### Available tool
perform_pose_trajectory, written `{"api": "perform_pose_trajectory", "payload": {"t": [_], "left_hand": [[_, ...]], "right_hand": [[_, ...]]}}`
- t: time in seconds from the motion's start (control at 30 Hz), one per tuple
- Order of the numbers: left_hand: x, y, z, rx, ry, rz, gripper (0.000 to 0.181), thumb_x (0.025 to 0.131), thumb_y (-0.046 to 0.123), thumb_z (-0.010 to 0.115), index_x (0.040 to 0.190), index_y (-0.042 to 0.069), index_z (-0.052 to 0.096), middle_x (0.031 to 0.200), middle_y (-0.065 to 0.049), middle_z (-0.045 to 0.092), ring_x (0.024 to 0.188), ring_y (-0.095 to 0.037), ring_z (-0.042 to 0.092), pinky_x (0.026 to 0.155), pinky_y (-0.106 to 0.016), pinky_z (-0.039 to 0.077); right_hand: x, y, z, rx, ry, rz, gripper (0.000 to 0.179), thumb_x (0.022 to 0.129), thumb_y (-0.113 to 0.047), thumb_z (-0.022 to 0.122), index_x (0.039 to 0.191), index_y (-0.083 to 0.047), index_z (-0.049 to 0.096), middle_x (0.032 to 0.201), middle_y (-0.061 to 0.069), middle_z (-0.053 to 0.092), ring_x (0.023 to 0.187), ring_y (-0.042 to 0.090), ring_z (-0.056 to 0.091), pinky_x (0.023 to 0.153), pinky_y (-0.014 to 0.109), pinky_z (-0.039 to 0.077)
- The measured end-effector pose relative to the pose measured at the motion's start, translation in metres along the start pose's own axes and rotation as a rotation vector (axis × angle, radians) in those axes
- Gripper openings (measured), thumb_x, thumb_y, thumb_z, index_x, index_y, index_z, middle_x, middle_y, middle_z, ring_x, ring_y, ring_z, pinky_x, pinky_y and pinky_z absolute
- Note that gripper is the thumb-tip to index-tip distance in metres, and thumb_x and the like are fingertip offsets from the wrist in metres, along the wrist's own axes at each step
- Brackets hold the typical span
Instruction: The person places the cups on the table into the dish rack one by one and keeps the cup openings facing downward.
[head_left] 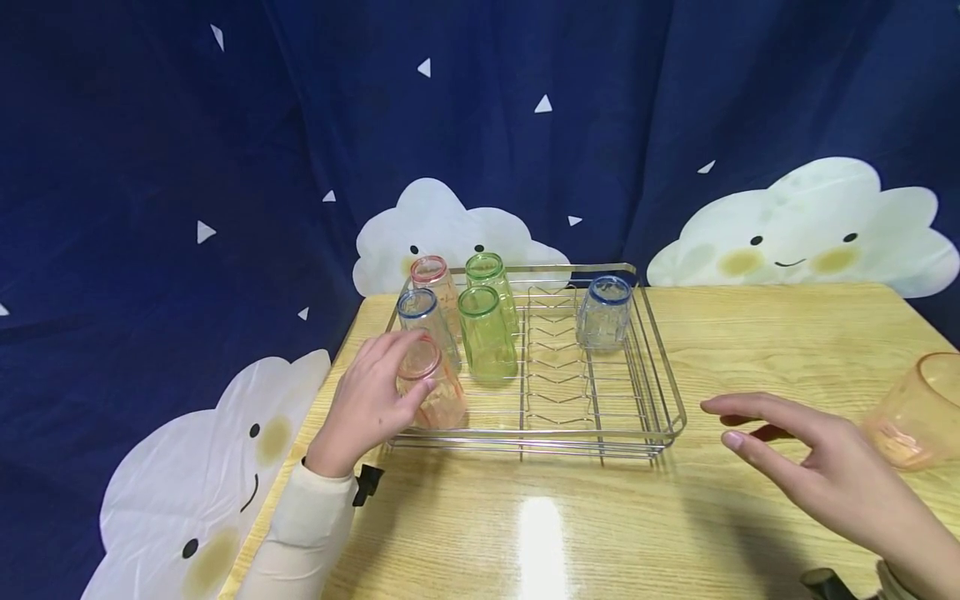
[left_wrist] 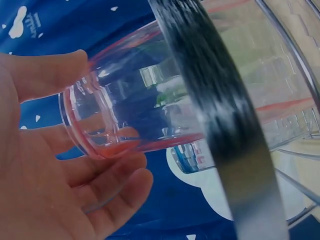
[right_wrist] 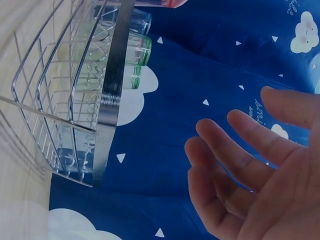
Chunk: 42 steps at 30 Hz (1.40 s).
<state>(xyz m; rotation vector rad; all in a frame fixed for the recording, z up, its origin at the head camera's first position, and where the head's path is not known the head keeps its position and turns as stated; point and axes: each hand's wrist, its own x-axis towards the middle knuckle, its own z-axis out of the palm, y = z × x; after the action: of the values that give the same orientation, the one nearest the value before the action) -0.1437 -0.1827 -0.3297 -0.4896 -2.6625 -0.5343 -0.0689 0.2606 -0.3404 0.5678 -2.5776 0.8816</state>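
My left hand (head_left: 375, 392) holds a pink-tinted glass (head_left: 438, 404) that stands upside down at the rack's near left corner. In the left wrist view, the thumb lies on one side of the glass's base (left_wrist: 82, 122) and the fingers curl on the other. Behind it stand an upturned clear glass with a blue edge (head_left: 431, 321), another pink glass (head_left: 431, 271) and two green glasses, one near (head_left: 487, 342) and one far (head_left: 491, 271). My right hand (head_left: 817, 467) hovers right of the rack, fingers loosely bent, holding nothing.
The wire dish rack (head_left: 592, 433) sits on a wooden table (head_left: 450, 533). A blue-edged glass (head_left: 604, 317) stands in its far right part. An orange glass (head_left: 918, 412) leans at the right frame edge, partly cut off. A blue curtain (head_left: 487, 125) hangs behind.
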Motion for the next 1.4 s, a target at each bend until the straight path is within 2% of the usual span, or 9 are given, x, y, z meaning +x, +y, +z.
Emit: {"api": "perform_pose_trajectory", "payload": {"t": [0.2,0.53,0.67,0.87,1.4], "left_hand": [[-0.001,-0.006,0.003,0.013,-0.039,0.004,0.056,0.082,0.021,0.075,0.134,0.008,0.058,0.134,-0.013,0.061,0.121,-0.035,0.057,0.109,-0.049,0.042],[-0.001,-0.012,0.007,0.017,-0.051,-0.030,0.053,0.086,0.019,0.071,0.135,0.005,0.057,0.135,-0.016,0.060,0.125,-0.037,0.055,0.110,-0.049,0.042],[-0.001,-0.012,0.009,0.023,-0.055,-0.035,0.054,0.087,0.017,0.069,0.137,0.004,0.054,0.139,-0.018,0.057,0.127,-0.039,0.053,0.110,-0.051,0.041],[-0.001,-0.011,0.011,0.029,-0.095,-0.063,0.056,0.091,0.017,0.065,0.143,0.005,0.048,0.145,-0.017,0.050,0.131,-0.041,0.049,0.112,-0.053,0.040],[-0.004,-0.009,0.013,0.027,-0.140,-0.093,0.057,0.095,0.019,0.062,0.147,0.004,0.043,0.152,-0.021,0.042,0.138,-0.041,0.043,0.116,-0.057,0.036]], "right_hand": [[-0.002,0.001,0.001,0.004,-0.006,0.012,0.040,0.085,-0.008,0.076,0.118,-0.029,0.070,0.115,-0.032,0.064,0.088,-0.013,0.060,0.067,0.006,0.043],[-0.002,0.001,0.000,0.001,-0.004,0.005,0.041,0.084,-0.007,0.076,0.118,-0.029,0.070,0.115,-0.032,0.064,0.089,-0.013,0.060,0.068,0.006,0.042],[-0.002,0.001,0.000,0.000,-0.007,0.010,0.040,0.085,-0.008,0.076,0.118,-0.029,0.070,0.115,-0.031,0.064,0.089,-0.013,0.060,0.068,0.006,0.042],[-0.002,0.001,0.000,0.004,0.001,0.000,0.041,0.084,-0.006,0.076,0.118,-0.029,0.070,0.115,-0.030,0.064,0.089,-0.013,0.060,0.069,0.005,0.042],[-0.008,0.001,-0.002,0.022,0.006,0.016,0.042,0.085,-0.004,0.074,0.120,-0.026,0.069,0.115,-0.029,0.065,0.090,-0.012,0.060,0.068,0.006,0.043]]}}
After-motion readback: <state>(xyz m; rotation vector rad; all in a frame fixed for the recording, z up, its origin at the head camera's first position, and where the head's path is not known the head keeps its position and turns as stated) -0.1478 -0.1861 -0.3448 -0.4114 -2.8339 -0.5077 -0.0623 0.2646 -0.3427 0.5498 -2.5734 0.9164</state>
